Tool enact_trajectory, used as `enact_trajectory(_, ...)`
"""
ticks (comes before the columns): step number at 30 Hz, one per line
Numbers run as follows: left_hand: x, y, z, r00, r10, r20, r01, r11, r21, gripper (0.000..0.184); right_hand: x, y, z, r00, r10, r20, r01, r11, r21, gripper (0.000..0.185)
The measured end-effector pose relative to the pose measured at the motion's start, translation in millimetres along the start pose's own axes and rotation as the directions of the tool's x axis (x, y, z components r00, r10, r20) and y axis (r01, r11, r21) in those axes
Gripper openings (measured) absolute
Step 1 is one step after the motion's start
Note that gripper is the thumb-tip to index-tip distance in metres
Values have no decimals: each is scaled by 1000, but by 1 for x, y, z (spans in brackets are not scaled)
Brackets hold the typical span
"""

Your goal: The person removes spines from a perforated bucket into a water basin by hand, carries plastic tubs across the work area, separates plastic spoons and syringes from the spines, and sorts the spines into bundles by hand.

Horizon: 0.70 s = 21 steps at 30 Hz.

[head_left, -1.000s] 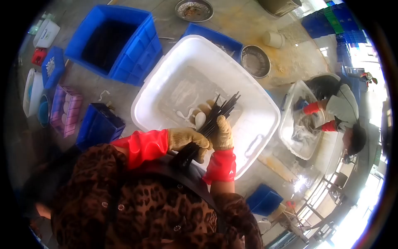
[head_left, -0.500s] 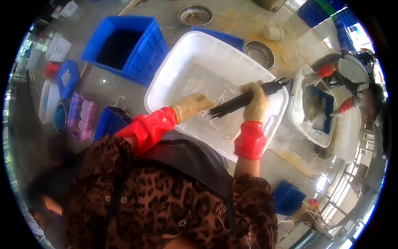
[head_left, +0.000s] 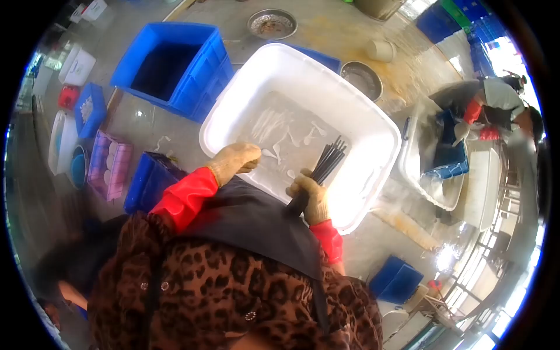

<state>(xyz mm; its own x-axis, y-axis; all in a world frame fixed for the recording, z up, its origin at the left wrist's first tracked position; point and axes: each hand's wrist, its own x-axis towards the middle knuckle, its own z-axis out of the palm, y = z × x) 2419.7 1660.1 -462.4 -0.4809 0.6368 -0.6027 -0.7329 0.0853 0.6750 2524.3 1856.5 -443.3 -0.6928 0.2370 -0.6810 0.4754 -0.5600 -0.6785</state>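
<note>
A large white tub (head_left: pixel 227 105) lies in front of me, with water and several white spoons (head_left: pixel 277 153) at its bottom. My right hand (head_left: pixel 312 197), in a tan glove with a red cuff, is closed around a bundle of black chopsticks (head_left: pixel 330 160) near the tub's near side. The bundle stands tilted, its upper ends fanned slightly apart. My left hand (head_left: pixel 234 162), gloved alike, is over the tub's near left rim with its fingers curled in. A spoon lies close by its fingertips; whether anything is inside the fingers is hidden.
To the left stand a deep blue crate (head_left: pixel 207 76) and a pink basket (head_left: pixel 111 166). Metal bowls (head_left: pixel 273 24) rest on the wet floor beyond the tub. At right, a co-worker (head_left: pixel 496 102) in red-cuffed gloves bends over another white tub (head_left: pixel 411 157) holding a blue basket.
My right hand has come down and toward me, turning the chopsticks from nearly level to steeply tilted. My left hand has drawn back to the left, its fingers now curled. The co-worker's blue basket has been tilted.
</note>
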Motion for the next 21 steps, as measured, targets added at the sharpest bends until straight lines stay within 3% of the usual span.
enact_trajectory(2,6,13,-1,977,57,207,-88,986,143,28,2,-4,16,999,41,-6,-41,998,42,41)
enact_trajectory(4,-10,30,33,999,2,42,-11,971,238,41,-10,-21,28,999,44,-8,-44,984,-175,42)
enact_trajectory(5,-13,31,45,1000,17,11,-19,973,231,50,-13,-23,39,999,41,7,-39,981,-191,42)
enact_trajectory(6,-11,36,34,999,32,-20,-26,974,223,61,-4,-15,67,994,-103,27,101,848,-520,41)
enact_trajectory(7,-4,48,2,980,106,166,-127,984,121,57,17,-4,105,970,-224,93,208,567,-797,41)
enact_trajectory(8,0,59,-33,985,171,-1,-171,985,8,50,45,13,152,929,-307,208,274,189,-943,40)
enact_trajectory(9,1,67,-65,963,205,-174,-224,969,-100,43,67,28,193,855,-438,279,340,68,-938,43)
enact_trajectory(10,1,73,-93,954,215,-207,-245,961,-131,43,77,32,223,903,-369,220,285,133,-949,45)
enact_trajectory(11,1,76,-106,968,176,-179,-228,914,-335,33,75,26,243,943,-294,159,221,191,-957,47)
enact_trajectory(12,3,75,-112,979,151,-141,-203,827,-525,25,66,18,255,943,-272,194,241,155,-958,47)
enact_trajectory(13,16,63,-125,983,64,-174,-155,800,-579,16,56,13,268,961,-203,188,208,85,-974,47)
enact_trajectory(15,25,46,-152,991,92,-94,-131,741,-658,14,59,15,274,974,-119,195,195,-11,-981,49)
enact_trajectory(16,15,49,-162,985,124,-121,-173,690,-703,15,61,12,272,947,-40,319,322,119,-939,46)
enact_trajectory(17,-4,62,-172,994,98,-53,-104,651,-752,16,61,1,277,897,23,442,422,258,-869,43)
enact_trajectory(18,-13,68,-180,998,57,-27,-57,643,-764,15,59,-18,285,804,-74,590,592,-4,-806,33)
enact_trajectory(19,-22,73,-184,1000,16,0,-10,632,-775,15,61,-34,292,753,-201,627,615,-124,-778,25)
enact_trajectory(20,-29,74,-189,990,93,108,27,626,-780,14,71,-45,298,847,-194,495,515,64,-855,24)
enact_trajectory(21,-34,71,-188,962,169,213,63,623,-780,13,79,-57,305,777,-302,553,607,126,-784,23)
